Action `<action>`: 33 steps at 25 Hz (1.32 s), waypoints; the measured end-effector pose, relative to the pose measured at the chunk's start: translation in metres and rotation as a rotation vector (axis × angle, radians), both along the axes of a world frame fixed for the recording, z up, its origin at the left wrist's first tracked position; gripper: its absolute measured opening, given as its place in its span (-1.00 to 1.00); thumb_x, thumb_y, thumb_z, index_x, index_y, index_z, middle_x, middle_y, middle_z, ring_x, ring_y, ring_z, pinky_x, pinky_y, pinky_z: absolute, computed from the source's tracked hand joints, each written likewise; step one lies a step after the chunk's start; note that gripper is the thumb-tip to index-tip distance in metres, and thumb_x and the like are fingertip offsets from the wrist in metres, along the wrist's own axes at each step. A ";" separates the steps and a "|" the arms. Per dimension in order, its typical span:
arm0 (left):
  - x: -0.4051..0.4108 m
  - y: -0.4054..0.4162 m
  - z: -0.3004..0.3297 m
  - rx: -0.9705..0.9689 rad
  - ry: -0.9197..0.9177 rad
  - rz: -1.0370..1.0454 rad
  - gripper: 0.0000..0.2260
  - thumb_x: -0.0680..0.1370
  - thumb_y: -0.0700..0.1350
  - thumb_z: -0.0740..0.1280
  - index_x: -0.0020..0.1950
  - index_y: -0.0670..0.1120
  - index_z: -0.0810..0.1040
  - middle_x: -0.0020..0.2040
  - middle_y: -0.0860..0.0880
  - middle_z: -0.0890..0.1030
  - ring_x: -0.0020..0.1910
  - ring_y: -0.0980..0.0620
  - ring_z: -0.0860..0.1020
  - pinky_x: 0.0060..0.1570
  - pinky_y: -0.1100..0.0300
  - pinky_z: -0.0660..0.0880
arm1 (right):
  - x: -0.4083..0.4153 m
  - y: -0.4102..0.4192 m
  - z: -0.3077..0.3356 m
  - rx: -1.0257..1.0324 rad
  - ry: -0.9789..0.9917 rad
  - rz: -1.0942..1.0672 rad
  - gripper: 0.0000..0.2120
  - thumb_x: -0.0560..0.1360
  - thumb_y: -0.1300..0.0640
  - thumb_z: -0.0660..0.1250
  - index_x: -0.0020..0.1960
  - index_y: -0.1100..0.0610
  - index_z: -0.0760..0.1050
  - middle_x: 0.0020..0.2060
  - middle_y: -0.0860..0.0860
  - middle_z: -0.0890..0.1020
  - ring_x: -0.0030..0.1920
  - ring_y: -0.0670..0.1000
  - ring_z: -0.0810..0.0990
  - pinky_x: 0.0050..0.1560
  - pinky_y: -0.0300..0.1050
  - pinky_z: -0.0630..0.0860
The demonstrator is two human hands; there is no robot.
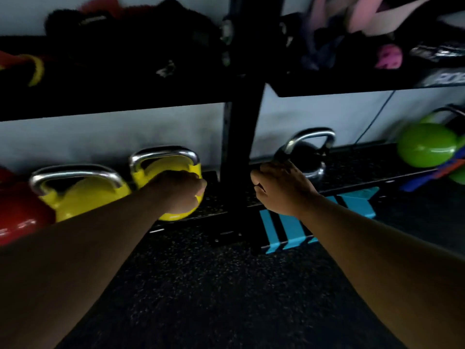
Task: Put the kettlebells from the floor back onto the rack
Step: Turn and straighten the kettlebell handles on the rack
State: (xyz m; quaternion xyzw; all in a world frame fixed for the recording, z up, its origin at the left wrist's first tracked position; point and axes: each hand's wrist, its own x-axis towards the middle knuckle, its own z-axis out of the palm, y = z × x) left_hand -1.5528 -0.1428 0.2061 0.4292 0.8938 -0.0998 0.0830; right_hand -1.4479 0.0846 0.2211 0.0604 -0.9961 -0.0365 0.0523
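On the rack's low shelf [357, 167], a yellow kettlebell [163, 170] with a steel handle stands left of the black upright post [244, 109]. My left hand [181, 193] is a closed fist pressed against its body, not on the handle. Right of the post stands a black kettlebell [310, 157] with a steel handle. My right hand [281, 188] reaches to it, fingers curled at the left leg of its handle. A second yellow kettlebell [83, 195] and a red one [17, 215] stand further left. A green kettlebell [427, 144] sits at the far right.
A dark upper shelf [113, 96] overhangs the kettlebells, loaded with black gear, pink bands [364, 16] and a pink ball [388, 56]. Blue stripes [292, 227] mark the rack's front edge. Speckled black rubber floor [214, 285] lies below my arms.
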 end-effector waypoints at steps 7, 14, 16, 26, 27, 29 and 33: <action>0.034 0.155 0.022 0.131 -0.085 0.024 -0.87 0.46 -0.08 0.25 -0.02 0.02 0.50 0.06 0.01 0.56 0.06 -0.10 0.57 -0.11 0.14 0.42 | 0.060 0.148 0.021 0.052 -0.025 -0.117 -0.85 0.35 0.14 0.28 -0.12 0.13 0.56 -0.21 0.16 0.66 -0.15 0.24 0.64 -0.06 0.08 0.53; -0.009 0.250 0.004 0.339 -0.007 0.057 -0.83 0.50 -0.05 0.22 0.06 0.02 0.50 0.07 -0.04 0.58 0.01 -0.13 0.59 -0.05 0.00 0.54 | 0.011 0.238 0.010 0.026 -0.049 -0.223 -0.77 0.52 0.07 0.21 0.07 0.14 0.54 0.01 0.13 0.67 0.07 0.20 0.61 0.11 0.05 0.45; -0.029 0.278 -0.004 0.413 0.047 0.091 -0.78 0.57 0.01 0.18 0.17 -0.03 0.44 0.11 -0.07 0.54 0.05 -0.13 0.57 -0.10 0.03 0.48 | -0.018 0.259 -0.002 -0.028 -0.060 -0.230 -0.71 0.57 -0.01 0.17 0.18 0.13 0.47 0.10 0.13 0.62 0.11 0.18 0.58 0.11 0.04 0.45; -0.059 0.367 -0.080 0.686 -0.222 0.502 -0.46 0.54 0.32 -0.08 0.40 0.09 0.31 0.32 -0.12 0.43 0.25 -0.22 0.43 0.00 -0.03 0.39 | -0.108 0.297 -0.063 -0.459 -0.175 -0.368 -0.42 0.50 -0.35 -0.05 0.37 -0.03 0.24 0.29 0.15 0.39 0.23 0.22 0.44 0.16 0.21 0.48; -0.054 0.373 -0.082 0.722 -0.232 0.552 -0.43 0.52 0.31 -0.07 0.43 0.09 0.30 0.38 -0.13 0.39 0.32 -0.23 0.38 0.12 -0.11 0.38 | -0.111 0.300 -0.064 -0.549 -0.159 -0.382 -0.47 0.53 -0.33 0.02 0.34 -0.02 0.24 0.25 0.15 0.42 0.21 0.21 0.46 0.17 0.22 0.48; -0.047 0.386 -0.080 0.826 -0.277 0.663 -0.50 0.59 0.21 0.01 0.49 0.05 0.28 0.50 -0.15 0.26 0.46 -0.24 0.22 0.35 -0.22 0.22 | -0.115 0.307 -0.062 -0.596 -0.147 -0.367 -0.49 0.53 -0.32 0.10 0.30 0.01 0.27 0.18 0.14 0.46 0.18 0.20 0.48 0.16 0.19 0.50; -0.066 0.376 -0.069 0.868 -0.495 0.651 -0.51 0.58 0.29 0.05 0.50 0.28 0.10 0.59 -0.10 -0.07 0.52 -0.35 0.09 0.42 -0.30 0.17 | -0.110 0.296 -0.068 -0.624 -0.052 -0.444 -0.40 0.47 -0.40 0.12 0.25 0.06 0.32 0.15 0.14 0.47 0.15 0.17 0.44 0.11 0.13 0.48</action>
